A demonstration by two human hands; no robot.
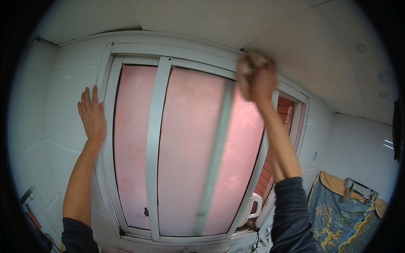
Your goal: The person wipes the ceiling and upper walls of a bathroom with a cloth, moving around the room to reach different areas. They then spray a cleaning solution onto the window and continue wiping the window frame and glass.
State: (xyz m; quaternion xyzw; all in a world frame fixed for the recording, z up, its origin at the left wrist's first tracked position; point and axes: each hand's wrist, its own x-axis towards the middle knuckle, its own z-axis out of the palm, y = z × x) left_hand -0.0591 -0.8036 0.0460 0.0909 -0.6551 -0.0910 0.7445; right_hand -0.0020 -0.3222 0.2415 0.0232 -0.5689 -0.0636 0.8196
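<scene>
A sliding window with frosted, pinkish panes [193, 142] and a white metal frame [155, 132] fills the middle of the view. My left hand [92, 117] lies flat with fingers spread on the white tiled wall [71, 104], against the window's left edge. At the upper right of the frame, my right hand [264, 77] is blurred and grips a crumpled brownish cloth [248, 68]. The cloth is at the top rail [202, 53], just under the ceiling. Whether it presses on the rail is hard to tell.
Past the window's open right side show red bricks [265, 177] and a white handled container [255, 205] near the sill. A patterned blue cloth cover [338, 218] hangs lower right, below a metal wall bracket [361, 189]. The ceiling [196, 19] is close overhead. Dark-handled items [33, 218] are lower left.
</scene>
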